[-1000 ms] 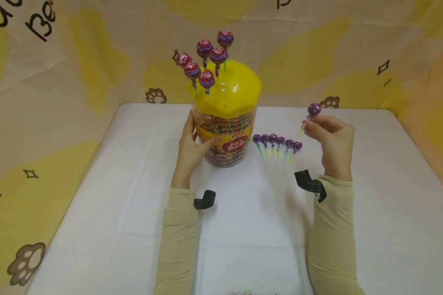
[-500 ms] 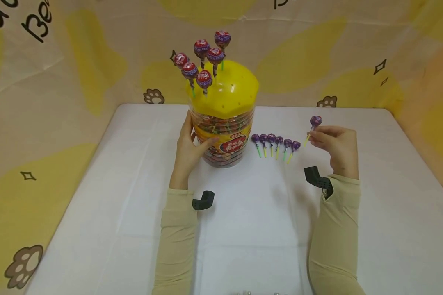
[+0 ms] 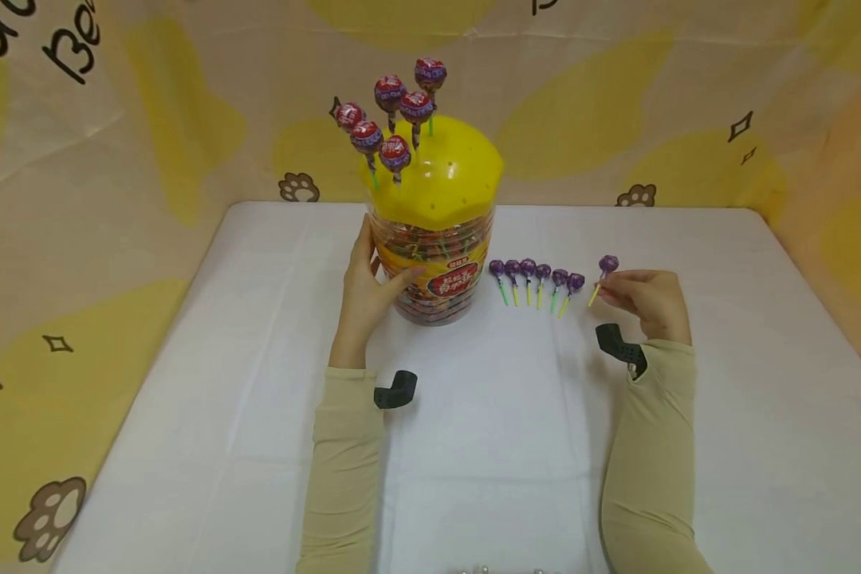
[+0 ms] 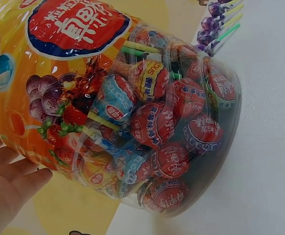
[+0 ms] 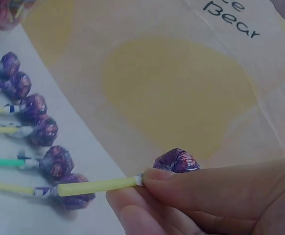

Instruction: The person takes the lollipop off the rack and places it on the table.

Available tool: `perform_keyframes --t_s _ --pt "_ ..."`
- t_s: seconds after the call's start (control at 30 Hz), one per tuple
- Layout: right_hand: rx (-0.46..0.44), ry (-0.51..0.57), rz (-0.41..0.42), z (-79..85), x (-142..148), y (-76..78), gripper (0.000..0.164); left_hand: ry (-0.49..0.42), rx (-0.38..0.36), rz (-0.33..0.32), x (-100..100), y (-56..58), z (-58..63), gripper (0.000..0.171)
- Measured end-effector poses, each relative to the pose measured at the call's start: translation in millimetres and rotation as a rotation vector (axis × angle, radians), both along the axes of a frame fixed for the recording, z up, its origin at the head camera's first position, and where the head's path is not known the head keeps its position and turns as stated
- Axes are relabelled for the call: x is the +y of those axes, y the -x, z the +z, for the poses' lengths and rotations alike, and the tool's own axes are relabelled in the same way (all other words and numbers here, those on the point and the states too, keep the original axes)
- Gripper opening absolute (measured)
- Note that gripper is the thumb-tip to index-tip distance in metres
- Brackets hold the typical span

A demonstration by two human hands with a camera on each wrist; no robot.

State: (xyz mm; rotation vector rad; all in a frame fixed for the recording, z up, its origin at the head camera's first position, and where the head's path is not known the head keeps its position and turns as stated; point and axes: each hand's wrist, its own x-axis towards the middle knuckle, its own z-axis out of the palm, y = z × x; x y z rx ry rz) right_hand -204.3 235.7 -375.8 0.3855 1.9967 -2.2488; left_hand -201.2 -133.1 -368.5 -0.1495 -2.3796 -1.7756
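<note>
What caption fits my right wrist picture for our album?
A right hand pinches a purple lollipop with a yellow stick near a row of six more.

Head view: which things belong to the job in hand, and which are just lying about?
Likely part of the job:
jar, steadied by the left hand
lid, with six upright lollipops
held lollipop, pinched by the right hand
row of six beside the jar

Seemingly just there:
backdrop
pale bits at the bottom edge, too cut off to identify
</note>
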Motion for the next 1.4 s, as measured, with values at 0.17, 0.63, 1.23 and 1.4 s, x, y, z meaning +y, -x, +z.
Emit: perform_keyframes --t_s 0.17,0.63,1.23,1.4 --pt "-0.055 -0.041 0.024 -12.2 5.4 4.6 0.034 0.002 0.0 0.001 -0.2 0.6 -0.4 0.095" --pt "-0.31 0.145 0.029 -35.1 12.8 12.6 0.028 -0.005 -0.004 0.003 0.2 -0.7 1.7 0.095" --pt "-0.263 -0.004 0.028 -36.5 4.5 11.9 0.026 -0.004 0.001 -0.002 0.4 -1.0 1.9 0.095" --pt "-0.265 -0.021 0.038 -35.8 4.1 11.7 0.023 0.004 0.009 -0.004 0.2 -1.0 2.1 0.095"
